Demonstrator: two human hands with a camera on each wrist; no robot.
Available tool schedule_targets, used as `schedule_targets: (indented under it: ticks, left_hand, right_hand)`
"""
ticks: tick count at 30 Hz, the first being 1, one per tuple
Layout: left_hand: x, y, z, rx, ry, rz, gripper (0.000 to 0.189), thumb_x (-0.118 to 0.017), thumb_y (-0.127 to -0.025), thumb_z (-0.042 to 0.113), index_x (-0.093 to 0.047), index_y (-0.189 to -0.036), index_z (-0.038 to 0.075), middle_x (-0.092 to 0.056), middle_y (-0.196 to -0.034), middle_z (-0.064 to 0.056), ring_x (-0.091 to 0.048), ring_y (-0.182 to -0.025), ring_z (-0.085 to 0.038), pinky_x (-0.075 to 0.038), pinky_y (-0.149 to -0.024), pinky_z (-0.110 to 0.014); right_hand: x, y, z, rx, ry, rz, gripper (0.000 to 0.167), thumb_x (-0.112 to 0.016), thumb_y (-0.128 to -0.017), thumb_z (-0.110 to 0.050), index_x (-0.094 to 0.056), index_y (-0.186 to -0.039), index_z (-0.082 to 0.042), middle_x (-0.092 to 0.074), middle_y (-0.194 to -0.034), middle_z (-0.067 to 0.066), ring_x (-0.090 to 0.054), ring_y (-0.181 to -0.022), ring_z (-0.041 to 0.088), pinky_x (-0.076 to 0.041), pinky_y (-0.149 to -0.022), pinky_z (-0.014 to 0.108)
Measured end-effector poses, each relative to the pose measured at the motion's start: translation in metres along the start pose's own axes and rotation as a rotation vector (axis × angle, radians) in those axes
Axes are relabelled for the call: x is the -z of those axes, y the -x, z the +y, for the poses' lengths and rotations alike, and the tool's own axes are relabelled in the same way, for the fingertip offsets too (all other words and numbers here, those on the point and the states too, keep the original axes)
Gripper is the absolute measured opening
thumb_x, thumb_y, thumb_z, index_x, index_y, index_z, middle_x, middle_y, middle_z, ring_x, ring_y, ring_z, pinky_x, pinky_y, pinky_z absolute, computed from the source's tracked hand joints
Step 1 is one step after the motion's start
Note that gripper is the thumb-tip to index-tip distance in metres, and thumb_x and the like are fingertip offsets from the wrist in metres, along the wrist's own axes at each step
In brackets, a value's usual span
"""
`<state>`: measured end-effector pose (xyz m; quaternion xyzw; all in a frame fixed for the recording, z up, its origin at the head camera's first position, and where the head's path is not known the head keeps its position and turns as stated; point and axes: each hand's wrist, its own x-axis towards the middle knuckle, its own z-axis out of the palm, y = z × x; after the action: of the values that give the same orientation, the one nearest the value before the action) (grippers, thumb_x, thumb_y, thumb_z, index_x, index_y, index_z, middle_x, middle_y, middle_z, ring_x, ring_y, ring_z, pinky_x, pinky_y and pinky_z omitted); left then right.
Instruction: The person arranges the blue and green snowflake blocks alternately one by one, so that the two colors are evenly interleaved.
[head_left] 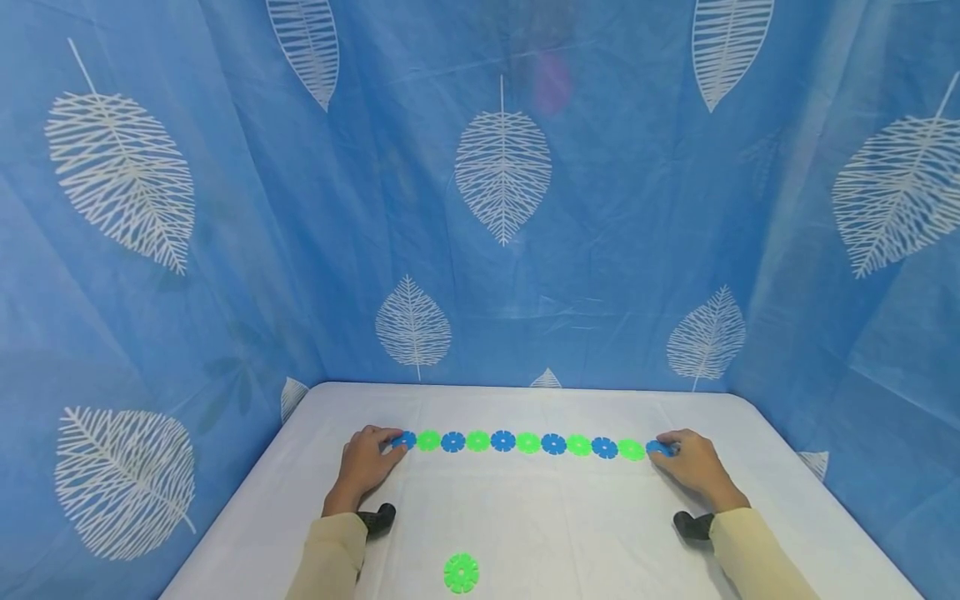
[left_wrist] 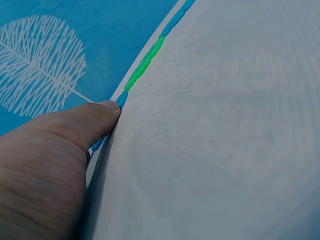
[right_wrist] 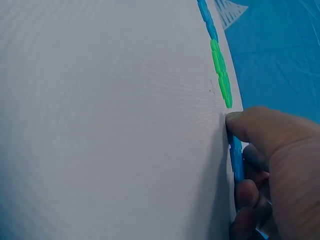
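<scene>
A row of notched plastic discs, blue and green in turn, runs from left to right across the white table in the head view. My left hand (head_left: 367,460) pinches the blue disc (head_left: 406,437) at the row's left end. At the opposite end, my right hand (head_left: 696,468) has its thumb and fingers around another blue disc (head_left: 660,447). The left wrist view shows the thumb on the blue disc's edge (left_wrist: 122,99), the fingers mostly hidden. In the right wrist view, the blue disc (right_wrist: 237,160) lies between thumb and fingers, close to a green disc (right_wrist: 225,90).
A single green disc (head_left: 453,575) lies apart, near the front of the white table (head_left: 570,517). Blue cloth (head_left: 502,317) with white leaf prints hangs behind the table and along both sides. Each wrist carries a black device (head_left: 381,520).
</scene>
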<state>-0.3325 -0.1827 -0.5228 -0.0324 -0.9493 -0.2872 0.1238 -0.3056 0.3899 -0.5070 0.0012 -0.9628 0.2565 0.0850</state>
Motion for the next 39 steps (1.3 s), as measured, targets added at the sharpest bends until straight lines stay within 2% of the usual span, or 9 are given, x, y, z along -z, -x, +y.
schedule_targets:
  ticks: [11, 17, 25, 30, 32, 35, 37, 39]
  left_hand:
    - [0.000, 0.003, 0.002, 0.005, 0.009, 0.003, 0.036, -0.074, -0.089, 0.035, -0.073, -0.121, 0.019, -0.065, -0.116, -0.010, -0.058, -0.110, -0.030, -0.044, -0.096, -0.053]
    - [-0.001, 0.003, 0.001, 0.010, 0.010, -0.006, 0.035, -0.074, -0.090, 0.035, -0.073, -0.121, 0.020, -0.065, -0.115, -0.009, -0.058, -0.110, -0.030, -0.044, -0.096, -0.052]
    - [0.000, 0.002, 0.002, -0.002, 0.015, -0.001, 0.036, -0.074, -0.089, 0.035, -0.073, -0.121, 0.019, -0.065, -0.116, -0.011, -0.058, -0.111, -0.031, -0.044, -0.096, -0.053]
    - [0.001, -0.001, 0.002, 0.002, 0.003, 0.001, 0.036, -0.073, -0.090, 0.036, -0.073, -0.122, 0.020, -0.065, -0.117, -0.010, -0.058, -0.111, -0.030, -0.044, -0.095, -0.052]
    - [0.001, -0.001, 0.002, 0.000, 0.002, 0.005, 0.036, -0.073, -0.090, 0.036, -0.073, -0.122, 0.020, -0.065, -0.117, -0.010, -0.058, -0.111, -0.030, -0.044, -0.095, -0.053]
    - [0.001, -0.001, 0.002, 0.006, 0.009, 0.003, 0.036, -0.073, -0.090, 0.036, -0.073, -0.122, 0.020, -0.065, -0.117, -0.011, -0.058, -0.112, -0.031, -0.043, -0.097, -0.054]
    - [0.001, 0.001, 0.002, 0.006, 0.019, 0.003, 0.036, -0.073, -0.090, 0.035, -0.073, -0.122, 0.018, -0.065, -0.118, -0.011, -0.058, -0.113, -0.032, -0.043, -0.098, -0.055]
    - [0.001, 0.002, 0.002, 0.009, 0.030, 0.005, 0.036, -0.073, -0.090, 0.035, -0.073, -0.122, 0.018, -0.065, -0.119, -0.011, -0.058, -0.115, -0.033, -0.042, -0.100, -0.055]
  right_hand:
    - [-0.001, 0.003, -0.002, -0.013, -0.001, -0.039, 0.047, -0.071, -0.090, -0.026, -0.065, -0.123, 0.007, -0.059, -0.125, 0.033, -0.051, -0.122, 0.056, -0.042, -0.101, 0.067]
    - [-0.002, 0.004, -0.002, -0.057, 0.003, -0.047, 0.053, -0.070, -0.089, -0.028, -0.062, -0.129, 0.005, -0.056, -0.133, 0.035, -0.046, -0.128, 0.057, -0.038, -0.104, 0.068]
    - [0.003, 0.004, -0.008, -0.078, 0.004, 0.005, 0.048, -0.069, -0.090, -0.024, -0.062, -0.129, 0.003, -0.058, -0.132, 0.033, -0.049, -0.125, 0.055, -0.042, -0.100, 0.069]
    - [0.009, 0.006, -0.021, -0.029, 0.012, 0.059, 0.045, -0.070, -0.090, -0.025, -0.065, -0.127, 0.000, -0.060, -0.128, 0.031, -0.054, -0.119, 0.053, -0.045, -0.094, 0.067]
    - [0.011, 0.006, -0.029, 0.012, 0.018, 0.090, 0.043, -0.070, -0.090, -0.024, -0.067, -0.126, -0.002, -0.062, -0.125, 0.030, -0.061, -0.107, 0.047, -0.050, -0.088, 0.062]
    - [0.015, 0.006, -0.043, 0.068, 0.027, 0.125, 0.040, -0.072, -0.089, -0.023, -0.069, -0.123, -0.004, -0.063, -0.121, 0.028, -0.065, -0.088, 0.033, -0.055, -0.072, 0.048]
    - [0.018, 0.005, -0.053, 0.096, 0.027, 0.140, 0.038, -0.072, -0.089, -0.023, -0.070, -0.122, -0.005, -0.063, -0.121, 0.026, -0.062, -0.079, 0.023, -0.051, -0.062, 0.037]
    - [0.021, 0.005, -0.065, 0.115, 0.022, 0.148, 0.037, -0.073, -0.089, -0.024, -0.070, -0.122, -0.006, -0.062, -0.122, 0.025, -0.061, -0.078, 0.020, -0.047, -0.059, 0.031]
